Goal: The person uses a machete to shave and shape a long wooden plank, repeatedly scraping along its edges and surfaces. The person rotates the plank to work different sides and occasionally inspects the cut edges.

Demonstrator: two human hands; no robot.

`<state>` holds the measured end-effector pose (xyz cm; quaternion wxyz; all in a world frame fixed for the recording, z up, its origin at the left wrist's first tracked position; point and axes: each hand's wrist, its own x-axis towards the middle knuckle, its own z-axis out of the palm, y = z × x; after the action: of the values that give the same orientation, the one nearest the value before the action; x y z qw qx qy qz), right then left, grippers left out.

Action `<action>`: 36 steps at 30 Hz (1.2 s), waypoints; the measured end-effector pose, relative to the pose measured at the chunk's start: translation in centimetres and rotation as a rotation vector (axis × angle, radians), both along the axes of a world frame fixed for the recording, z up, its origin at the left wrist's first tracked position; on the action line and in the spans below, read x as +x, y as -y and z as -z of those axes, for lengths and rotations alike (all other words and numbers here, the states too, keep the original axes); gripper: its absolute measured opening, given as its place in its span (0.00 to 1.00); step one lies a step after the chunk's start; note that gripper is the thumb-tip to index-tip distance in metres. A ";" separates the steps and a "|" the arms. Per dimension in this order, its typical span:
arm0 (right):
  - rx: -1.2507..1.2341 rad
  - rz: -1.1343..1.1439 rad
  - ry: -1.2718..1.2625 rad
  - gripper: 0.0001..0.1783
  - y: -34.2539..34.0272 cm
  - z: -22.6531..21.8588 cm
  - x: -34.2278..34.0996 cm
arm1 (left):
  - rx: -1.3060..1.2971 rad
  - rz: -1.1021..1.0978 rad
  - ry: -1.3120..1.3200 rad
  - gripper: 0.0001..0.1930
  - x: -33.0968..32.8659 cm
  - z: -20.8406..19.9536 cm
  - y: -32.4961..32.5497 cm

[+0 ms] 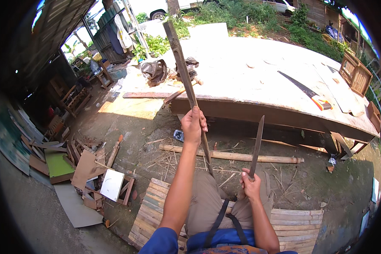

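Observation:
My left hand (193, 125) is closed around a long, grey-brown strip of split bamboo (183, 70). The strip stands steeply, its top tilted left over the table edge and its lower end reaching down beside my knees. Upright in my right hand (250, 185) is a long-bladed knife (257, 146), its point up and its handle mostly hidden by my fingers. The blade is apart from the strip, to its right. Beneath me is a seat of bamboo slats (296, 224).
A large table (241, 76) spans the front, bearing a hammer (180, 91), a handsaw with an orange handle (300, 88), dark bags (154, 72) and a slatted wooden box (355, 73). A bamboo pole (241, 155) and a can (178, 135) lie below. Scrap boards (86, 169) are heaped left.

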<state>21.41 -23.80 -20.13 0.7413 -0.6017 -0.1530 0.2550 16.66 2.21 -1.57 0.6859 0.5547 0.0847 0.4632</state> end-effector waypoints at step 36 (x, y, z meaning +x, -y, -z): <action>-0.318 0.033 -0.005 0.24 0.7 3.4 -0.9 | 0.074 0.130 -0.005 0.41 0.2 -6.1 -0.5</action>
<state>20.53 -24.48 -23.56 0.6412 -0.7132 -0.0989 0.2653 16.88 2.70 4.52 0.6932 0.5854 0.0331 0.4191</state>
